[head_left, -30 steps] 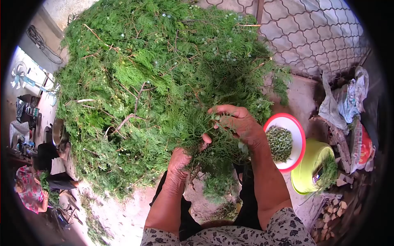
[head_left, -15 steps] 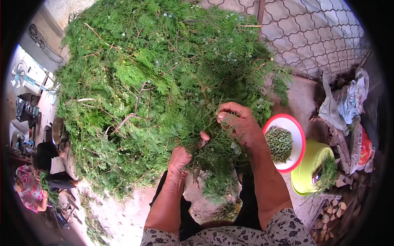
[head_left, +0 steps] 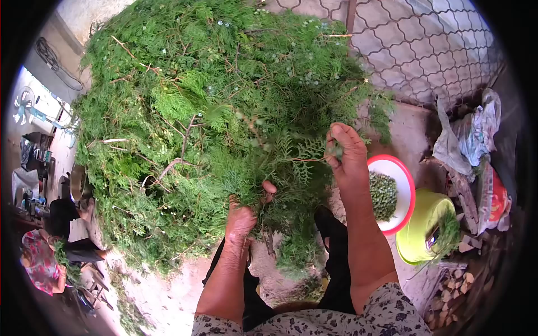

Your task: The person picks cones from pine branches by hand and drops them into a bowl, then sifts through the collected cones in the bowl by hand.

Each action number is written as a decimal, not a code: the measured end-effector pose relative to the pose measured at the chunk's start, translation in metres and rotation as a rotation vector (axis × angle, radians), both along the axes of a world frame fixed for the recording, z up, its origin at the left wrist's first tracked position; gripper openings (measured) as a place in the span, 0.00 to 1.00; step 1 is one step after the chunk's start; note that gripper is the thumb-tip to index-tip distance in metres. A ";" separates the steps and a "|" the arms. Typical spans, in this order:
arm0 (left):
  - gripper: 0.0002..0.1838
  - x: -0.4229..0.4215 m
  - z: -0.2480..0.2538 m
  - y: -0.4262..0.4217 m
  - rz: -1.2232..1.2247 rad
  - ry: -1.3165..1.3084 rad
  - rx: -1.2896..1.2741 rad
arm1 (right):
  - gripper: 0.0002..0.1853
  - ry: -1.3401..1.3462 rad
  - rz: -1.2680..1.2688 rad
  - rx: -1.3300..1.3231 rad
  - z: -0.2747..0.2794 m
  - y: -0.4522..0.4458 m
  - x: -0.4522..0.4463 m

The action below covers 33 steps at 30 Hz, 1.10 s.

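From here I see the person's left hand (head_left: 241,221) low in front of the body, its fingers closed around a bunch of leafy green sprigs (head_left: 288,210), the thumb poking up through the foliage. The bunch is held between the two forearms, against the near side of a great heap of cut branches (head_left: 185,73) with pale little cones dotted through it.

The right hand (head_left: 352,154) is raised just beside the bunch, fingers bent toward the thumb. The thin stem of one flat, ferny sprig (head_left: 305,161) reaches the thumb; whether the fingers are really pinching it I can't tell.

Beside the right forearm sits a white bowl with a red rim (head_left: 413,196), holding a mound of small green cones (head_left: 383,196). Next to it a yellow-green tub (head_left: 428,204) leans, loose greenery (head_left: 448,232) lying over its side. Beyond are crumpled plastic sacks (head_left: 473,131), split firewood (head_left: 451,291) and a wavy wire mesh (head_left: 426,56).

Well apart, over on the left, another person (head_left: 42,260) in a red patterned top sits with some greenery too, near a standing fan (head_left: 25,106).
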<state>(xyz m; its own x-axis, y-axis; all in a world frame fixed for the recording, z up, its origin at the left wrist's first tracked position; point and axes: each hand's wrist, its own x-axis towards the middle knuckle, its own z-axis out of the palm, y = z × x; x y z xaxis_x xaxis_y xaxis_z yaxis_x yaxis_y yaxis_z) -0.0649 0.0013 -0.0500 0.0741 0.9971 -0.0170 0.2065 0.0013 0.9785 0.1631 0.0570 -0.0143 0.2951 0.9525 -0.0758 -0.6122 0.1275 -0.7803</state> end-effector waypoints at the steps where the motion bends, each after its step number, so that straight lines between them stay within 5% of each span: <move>1: 0.08 0.003 0.008 0.000 0.047 -0.204 -0.122 | 0.08 0.120 0.070 0.015 -0.001 0.000 0.002; 6: 0.09 0.008 0.024 0.005 0.191 -0.367 -0.193 | 0.08 0.491 0.347 0.133 -0.011 0.003 0.013; 10: 0.11 0.004 0.027 0.007 0.255 -0.532 -0.300 | 0.09 0.448 0.124 -0.081 0.015 -0.004 -0.004; 18: 0.07 0.001 0.040 0.011 0.286 -0.594 -0.228 | 0.16 -0.003 0.380 -0.083 -0.009 -0.002 0.007; 28: 0.12 0.004 0.043 0.013 0.341 -0.550 -0.242 | 0.18 0.294 0.625 -0.141 0.009 -0.013 -0.016; 33: 0.10 -0.006 0.029 0.014 0.286 -0.592 -0.234 | 0.15 0.209 0.652 -0.100 0.011 -0.015 -0.015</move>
